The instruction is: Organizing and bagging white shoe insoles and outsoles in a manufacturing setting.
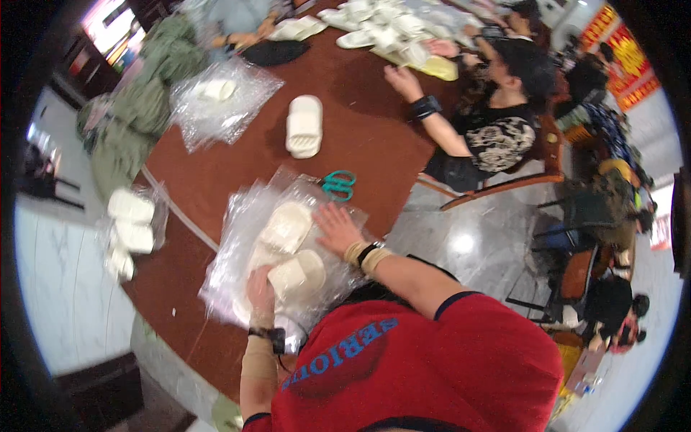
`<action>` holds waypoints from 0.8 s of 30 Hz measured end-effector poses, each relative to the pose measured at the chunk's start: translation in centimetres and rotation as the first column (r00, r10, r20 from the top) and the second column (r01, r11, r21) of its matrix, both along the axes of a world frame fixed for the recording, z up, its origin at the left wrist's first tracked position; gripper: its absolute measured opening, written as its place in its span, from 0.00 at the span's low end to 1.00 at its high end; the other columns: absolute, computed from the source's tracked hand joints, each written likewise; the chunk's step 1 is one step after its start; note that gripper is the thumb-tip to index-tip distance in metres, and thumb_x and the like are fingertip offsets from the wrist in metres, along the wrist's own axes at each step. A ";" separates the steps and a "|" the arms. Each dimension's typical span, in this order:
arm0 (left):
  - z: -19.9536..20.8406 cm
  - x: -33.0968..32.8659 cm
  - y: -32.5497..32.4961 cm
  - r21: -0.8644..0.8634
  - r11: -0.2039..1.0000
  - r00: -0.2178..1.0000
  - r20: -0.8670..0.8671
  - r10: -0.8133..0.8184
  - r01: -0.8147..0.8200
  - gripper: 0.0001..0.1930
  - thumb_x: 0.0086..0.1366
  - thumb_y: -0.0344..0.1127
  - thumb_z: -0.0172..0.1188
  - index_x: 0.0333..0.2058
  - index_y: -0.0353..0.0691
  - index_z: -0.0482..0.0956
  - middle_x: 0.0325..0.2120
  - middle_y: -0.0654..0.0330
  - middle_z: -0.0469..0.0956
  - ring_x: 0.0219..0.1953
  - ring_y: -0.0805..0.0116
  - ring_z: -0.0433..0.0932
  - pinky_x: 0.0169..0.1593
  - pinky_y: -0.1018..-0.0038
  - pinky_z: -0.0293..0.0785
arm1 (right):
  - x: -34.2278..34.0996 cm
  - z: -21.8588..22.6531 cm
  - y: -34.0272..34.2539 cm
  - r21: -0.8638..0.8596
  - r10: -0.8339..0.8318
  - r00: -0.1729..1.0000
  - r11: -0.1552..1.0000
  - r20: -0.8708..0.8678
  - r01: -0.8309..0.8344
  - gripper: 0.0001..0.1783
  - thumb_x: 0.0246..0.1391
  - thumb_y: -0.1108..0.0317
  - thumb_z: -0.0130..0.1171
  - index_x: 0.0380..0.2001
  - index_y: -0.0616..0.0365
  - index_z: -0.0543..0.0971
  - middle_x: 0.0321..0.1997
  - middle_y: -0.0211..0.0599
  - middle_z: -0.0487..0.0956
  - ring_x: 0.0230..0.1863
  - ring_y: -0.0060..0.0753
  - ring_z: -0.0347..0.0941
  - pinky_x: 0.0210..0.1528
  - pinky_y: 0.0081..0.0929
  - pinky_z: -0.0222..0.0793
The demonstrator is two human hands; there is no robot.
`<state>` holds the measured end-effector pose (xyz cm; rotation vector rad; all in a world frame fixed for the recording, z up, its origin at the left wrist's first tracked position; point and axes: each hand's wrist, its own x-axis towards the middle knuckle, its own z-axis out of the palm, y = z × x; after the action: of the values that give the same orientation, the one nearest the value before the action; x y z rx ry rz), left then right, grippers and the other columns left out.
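Observation:
Two cream slippers lie on a stack of clear plastic bags at the near side of the table. The upper slipper is farther away; the lower slipper is nearer to me. My right hand lies with fingers spread on the plastic, just right of the upper slipper. At the left edge of the lower slipper is my left hand, its fingers blurred and partly hidden. Green-handled scissors rest just beyond my right hand. Farther up the table stands a pair of cream slippers, stacked together.
The brown table carries a heap of pale slippers at its far end. More plastic bags lie far left, and bagged slippers hang by the left edge. A seated co-worker reaches in from the right.

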<state>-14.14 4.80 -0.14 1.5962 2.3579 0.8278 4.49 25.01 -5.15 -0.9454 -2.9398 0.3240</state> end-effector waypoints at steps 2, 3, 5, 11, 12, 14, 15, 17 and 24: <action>0.3 -1.0 -0.8 0.006 1.000 0.998 -0.053 -0.027 0.027 0.16 0.52 0.20 0.48 0.37 0.44 0.78 0.33 0.57 0.79 0.40 0.55 0.75 0.43 0.63 0.69 | 0.6 0.3 0.3 0.001 -0.023 0.999 1.000 -0.039 0.023 0.37 0.58 0.44 0.40 0.67 0.48 0.49 0.72 0.42 0.44 0.72 0.47 0.34 0.70 0.48 0.31; -0.1 -1.2 -0.9 0.088 0.994 0.997 -0.037 -0.068 0.071 0.16 0.51 0.20 0.49 0.37 0.44 0.78 0.33 0.57 0.79 0.41 0.54 0.75 0.44 0.63 0.69 | 0.5 -0.3 0.3 -0.004 -0.036 0.997 0.999 -0.069 0.036 0.37 0.58 0.44 0.41 0.67 0.47 0.50 0.72 0.42 0.44 0.72 0.48 0.33 0.70 0.48 0.31; -1.9 -0.6 -0.3 0.166 0.979 0.993 -0.007 -0.121 0.121 0.15 0.51 0.21 0.50 0.35 0.44 0.79 0.34 0.56 0.79 0.42 0.54 0.74 0.47 0.64 0.69 | 0.1 -0.2 -0.3 -0.020 -0.010 0.996 1.000 -0.084 0.009 0.36 0.58 0.45 0.43 0.66 0.46 0.52 0.71 0.41 0.45 0.72 0.47 0.35 0.70 0.47 0.33; -0.9 1.5 4.9 0.089 0.957 0.918 0.268 -0.291 0.277 0.15 0.53 0.23 0.50 0.37 0.44 0.80 0.40 0.54 0.78 0.47 0.54 0.72 0.52 0.63 0.67 | 0.1 -1.0 -0.1 0.065 0.017 0.996 0.998 -0.089 -0.011 0.36 0.58 0.45 0.44 0.65 0.45 0.53 0.71 0.40 0.47 0.72 0.46 0.36 0.69 0.47 0.36; -0.7 1.7 5.0 0.091 0.957 0.920 0.265 -0.289 0.274 0.15 0.53 0.23 0.50 0.37 0.44 0.80 0.40 0.54 0.78 0.47 0.54 0.72 0.52 0.63 0.67 | 0.1 -0.9 0.0 0.075 0.005 0.996 0.997 -0.094 0.002 0.36 0.58 0.45 0.44 0.65 0.46 0.53 0.71 0.40 0.47 0.72 0.46 0.37 0.69 0.47 0.36; -0.7 2.2 4.6 0.089 0.947 0.934 0.158 -0.319 0.308 0.19 0.53 0.23 0.49 0.43 0.46 0.79 0.40 0.54 0.78 0.47 0.52 0.72 0.53 0.62 0.67 | 0.1 -0.7 -0.2 0.049 0.011 0.996 0.999 -0.094 -0.006 0.35 0.58 0.46 0.45 0.65 0.46 0.53 0.70 0.40 0.48 0.72 0.45 0.38 0.69 0.46 0.37; -0.8 2.1 4.5 0.087 0.950 0.937 0.158 -0.312 0.301 0.19 0.53 0.23 0.49 0.43 0.46 0.79 0.40 0.54 0.78 0.47 0.52 0.72 0.53 0.62 0.67 | 0.0 -0.7 -0.3 0.050 0.009 0.997 0.999 -0.082 -0.004 0.35 0.58 0.46 0.44 0.65 0.46 0.53 0.71 0.40 0.48 0.72 0.46 0.37 0.69 0.46 0.36; -0.6 1.8 4.9 0.056 0.966 0.934 0.244 -0.260 0.254 0.23 0.53 0.21 0.48 0.47 0.46 0.77 0.41 0.54 0.78 0.46 0.52 0.74 0.54 0.64 0.68 | -0.3 -0.7 -0.1 0.058 0.012 0.996 0.998 -0.085 -0.007 0.36 0.58 0.45 0.44 0.66 0.45 0.52 0.71 0.40 0.47 0.72 0.45 0.36 0.70 0.46 0.35; -0.3 1.3 -1.7 0.216 0.976 0.958 0.272 -0.091 0.032 0.25 0.53 0.18 0.43 0.47 0.43 0.77 0.46 0.54 0.77 0.48 0.56 0.73 0.56 0.68 0.67 | 0.2 -0.5 -0.3 -0.004 -0.004 0.998 1.000 -0.069 0.004 0.36 0.58 0.46 0.43 0.66 0.47 0.52 0.72 0.40 0.45 0.72 0.45 0.35 0.70 0.46 0.32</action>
<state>-12.87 3.11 -0.47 1.4992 2.0691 1.2359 4.74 24.68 -5.65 -0.9216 -2.8756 0.3546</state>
